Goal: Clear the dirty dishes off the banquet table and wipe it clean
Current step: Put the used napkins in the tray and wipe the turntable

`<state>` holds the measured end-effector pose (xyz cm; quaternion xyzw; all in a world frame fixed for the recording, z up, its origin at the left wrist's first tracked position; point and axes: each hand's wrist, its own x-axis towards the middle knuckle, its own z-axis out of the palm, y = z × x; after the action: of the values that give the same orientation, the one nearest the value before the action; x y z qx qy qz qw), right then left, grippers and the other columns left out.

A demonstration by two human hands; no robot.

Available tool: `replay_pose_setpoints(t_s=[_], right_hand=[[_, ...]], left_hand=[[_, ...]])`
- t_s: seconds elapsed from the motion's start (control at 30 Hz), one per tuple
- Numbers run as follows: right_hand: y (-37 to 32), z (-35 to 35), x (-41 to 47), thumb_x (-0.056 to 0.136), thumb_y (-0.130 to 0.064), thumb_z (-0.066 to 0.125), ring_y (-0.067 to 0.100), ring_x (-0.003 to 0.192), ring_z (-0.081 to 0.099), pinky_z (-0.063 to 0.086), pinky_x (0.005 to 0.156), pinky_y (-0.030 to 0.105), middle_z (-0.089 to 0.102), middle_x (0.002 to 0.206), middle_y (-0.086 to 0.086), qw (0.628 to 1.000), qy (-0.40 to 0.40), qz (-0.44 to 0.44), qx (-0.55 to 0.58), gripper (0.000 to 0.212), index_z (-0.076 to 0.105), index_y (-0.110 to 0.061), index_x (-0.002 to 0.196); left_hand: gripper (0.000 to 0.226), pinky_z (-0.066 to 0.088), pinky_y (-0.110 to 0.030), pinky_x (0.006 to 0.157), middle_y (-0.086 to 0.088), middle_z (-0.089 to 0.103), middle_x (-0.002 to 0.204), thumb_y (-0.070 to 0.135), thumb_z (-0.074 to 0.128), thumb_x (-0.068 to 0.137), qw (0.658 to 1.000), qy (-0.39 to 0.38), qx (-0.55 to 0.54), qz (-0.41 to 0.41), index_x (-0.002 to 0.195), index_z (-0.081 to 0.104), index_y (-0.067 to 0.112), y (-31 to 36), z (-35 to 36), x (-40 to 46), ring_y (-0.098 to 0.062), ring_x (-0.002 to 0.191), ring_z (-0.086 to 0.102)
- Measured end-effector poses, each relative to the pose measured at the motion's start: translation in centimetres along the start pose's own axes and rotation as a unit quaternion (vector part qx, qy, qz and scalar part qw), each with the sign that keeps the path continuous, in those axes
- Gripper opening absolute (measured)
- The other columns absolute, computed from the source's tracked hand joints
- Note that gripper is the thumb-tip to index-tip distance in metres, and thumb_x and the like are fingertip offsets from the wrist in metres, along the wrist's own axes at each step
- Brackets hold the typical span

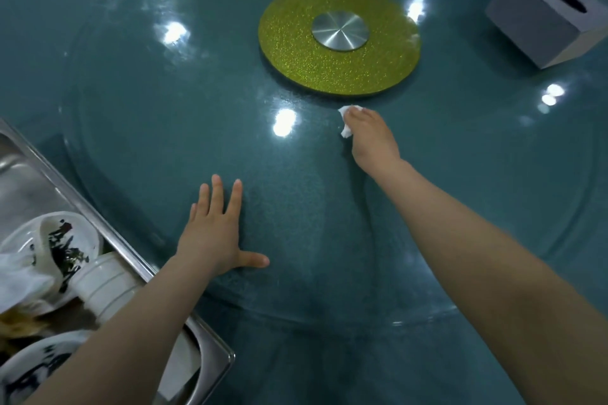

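The banquet table [138,115] has a glossy teal top with a clear glass turntable over it. My right hand [370,138] reaches far forward and grips a crumpled white tissue [346,122], pressing it onto the glass just in front of the gold glitter disc [339,43]. My left hand [214,230] lies flat on the glass with fingers spread, nearer to me. Dirty white bowls [62,250] and a plate [39,368] streaked with dark residue lie in a steel tub [210,332] at the lower left.
A grey tissue box [546,15] stands at the far right of the table. The gold disc has a round metal hub [340,30] at its centre. Ceiling lights reflect as bright spots across the surface.
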<state>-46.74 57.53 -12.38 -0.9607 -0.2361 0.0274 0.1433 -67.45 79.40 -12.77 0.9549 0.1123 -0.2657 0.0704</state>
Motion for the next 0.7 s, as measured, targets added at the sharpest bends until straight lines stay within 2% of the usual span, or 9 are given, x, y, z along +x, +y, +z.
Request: replay_pose_setpoints(t_s=[0.13,0.2,0.27,0.33,0.4,0.47,0.53,0.6,0.7], right_hand=[[0.0,0.2,0.1,0.075,0.015,0.035,0.025,0.121,0.042,0.041,0.095,0.034,0.055,0.124,0.003,1.0,-0.01,0.001,0.005,0.046,0.056,-0.005,0.111],[0.1,0.1,-0.2,0.078,0.012,0.037,0.024,0.121,0.044,0.042,0.089,0.031,0.058,0.121,0.003,1.0,-0.013,-0.004,0.014,0.04,0.056,-0.005,0.107],[-0.1,-0.1,-0.6,0.089,0.001,0.038,0.025,0.118,0.046,0.039,0.079,0.03,0.058,0.121,0.003,1.0,-0.027,-0.012,-0.005,0.026,0.055,-0.006,0.107],[-0.3,-0.2,-1.1,0.095,-0.01,0.035,0.026,0.116,0.046,0.032,0.073,0.028,0.056,0.123,0.003,0.999,-0.037,-0.013,-0.022,0.025,0.054,-0.008,0.112],[-0.7,-0.2,-2.0,0.095,-0.013,0.034,0.025,0.117,0.044,0.03,0.073,0.028,0.054,0.127,0.002,0.999,-0.043,-0.009,-0.014,0.029,0.053,-0.01,0.117],[-1.1,0.1,-3.5,0.093,-0.01,0.037,0.024,0.121,0.042,0.034,0.076,0.029,0.052,0.132,-0.001,0.999,-0.047,-0.015,0.006,0.035,0.051,-0.014,0.125],[-1.7,0.4,-5.3,0.09,-0.006,0.038,0.023,0.129,0.038,0.04,0.091,0.032,0.046,0.141,-0.001,0.997,-0.063,-0.033,0.019,0.046,0.047,-0.017,0.133],[-2.2,0.9,-7.5,0.087,0.0,0.037,0.021,0.134,0.034,0.039,0.102,0.036,0.043,0.145,-0.003,0.994,-0.079,-0.068,0.023,0.053,0.045,-0.015,0.138],[-2.7,1.6,-11.3,0.08,0.009,0.038,0.022,0.134,0.038,0.043,0.1,0.04,0.048,0.14,0.0,0.989,-0.074,-0.125,0.036,0.057,0.05,-0.007,0.134]], left_hand=[[0.145,0.001,-0.047,0.117,-0.016,-0.037,0.15,0.082,0.062,0.053,1.0,-0.001,-0.002,0.002,0.14,-0.036,0.02,-0.1,0.1,0.0,-0.035,0.142,-0.025],[0.144,0.0,-0.046,0.117,-0.016,-0.037,0.15,0.081,0.063,0.053,1.0,0.001,-0.005,0.002,0.14,-0.035,0.02,-0.1,0.0,-0.1,-0.035,0.142,-0.025],[0.144,0.0,-0.046,0.117,-0.016,-0.037,0.149,0.08,0.063,0.054,1.0,-0.003,-0.005,0.002,0.14,-0.035,0.02,-0.1,-0.2,-0.2,-0.035,0.141,-0.025],[0.144,0.0,-0.046,0.117,-0.016,-0.037,0.149,0.08,0.063,0.055,1.0,-0.003,-0.009,0.003,0.141,-0.035,0.02,0.0,-0.2,-0.2,-0.035,0.142,-0.025],[0.143,0.0,-0.046,0.117,-0.016,-0.037,0.149,0.08,0.064,0.055,1.0,-0.005,-0.014,0.004,0.141,-0.035,0.02,0.0,-0.3,-0.4,-0.034,0.141,-0.026],[0.143,-0.001,-0.046,0.117,-0.016,-0.037,0.149,0.079,0.064,0.056,1.0,-0.006,-0.015,0.004,0.141,-0.035,0.02,0.1,-0.5,-0.5,-0.034,0.141,-0.026],[0.143,-0.001,-0.046,0.117,-0.016,-0.037,0.149,0.079,0.063,0.056,1.0,-0.007,-0.013,0.004,0.14,-0.035,0.02,0.1,-0.5,-0.6,-0.034,0.142,-0.026],[0.143,-0.001,-0.045,0.117,-0.017,-0.036,0.15,0.08,0.063,0.056,1.0,-0.008,-0.013,0.003,0.14,-0.035,0.02,0.2,-0.6,-0.6,-0.034,0.142,-0.025],[0.143,-0.001,-0.046,0.117,-0.017,-0.036,0.15,0.079,0.063,0.056,1.0,-0.01,-0.011,0.003,0.141,-0.035,0.019,0.3,-0.7,-0.6,-0.034,0.142,-0.025]])
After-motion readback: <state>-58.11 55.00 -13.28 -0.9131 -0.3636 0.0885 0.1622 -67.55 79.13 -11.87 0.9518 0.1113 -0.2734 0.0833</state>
